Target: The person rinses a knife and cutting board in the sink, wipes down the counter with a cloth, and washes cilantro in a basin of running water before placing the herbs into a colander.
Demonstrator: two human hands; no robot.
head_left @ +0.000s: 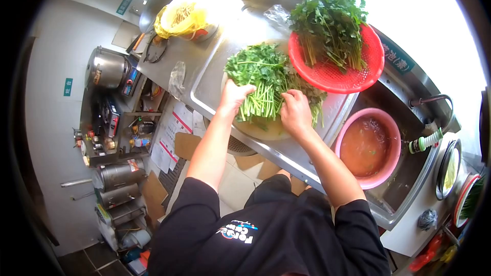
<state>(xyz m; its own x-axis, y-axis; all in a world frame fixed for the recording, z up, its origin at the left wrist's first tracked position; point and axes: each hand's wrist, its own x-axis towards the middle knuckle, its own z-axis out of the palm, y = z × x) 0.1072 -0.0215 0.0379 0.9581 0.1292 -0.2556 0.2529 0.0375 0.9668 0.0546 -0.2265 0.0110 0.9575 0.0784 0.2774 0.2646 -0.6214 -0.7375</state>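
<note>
A thick bunch of leafy green herbs (263,74), like cilantro or Chinese celery, lies on a round cutting board (261,132), its pale cut stems pointing toward me. My left hand (235,98) is closed around the bunch's left side, thumb across the stems. At the right side, my right hand (296,112) has its fingers curled against the stems, its fingertips partly hidden among them. A darker, looser heap of herbs (313,94) lies just past my right hand. Behind it, a red plastic colander (376,61) holds more leafy herbs (332,25).
To the right, a pink basin (396,145) of brownish water sits in the steel sink (386,204), near a faucet hose (425,140). A yellow-bagged container (181,20) and a wok (159,2) stand far left. A crumpled plastic bag (177,79) lies on the counter's left edge.
</note>
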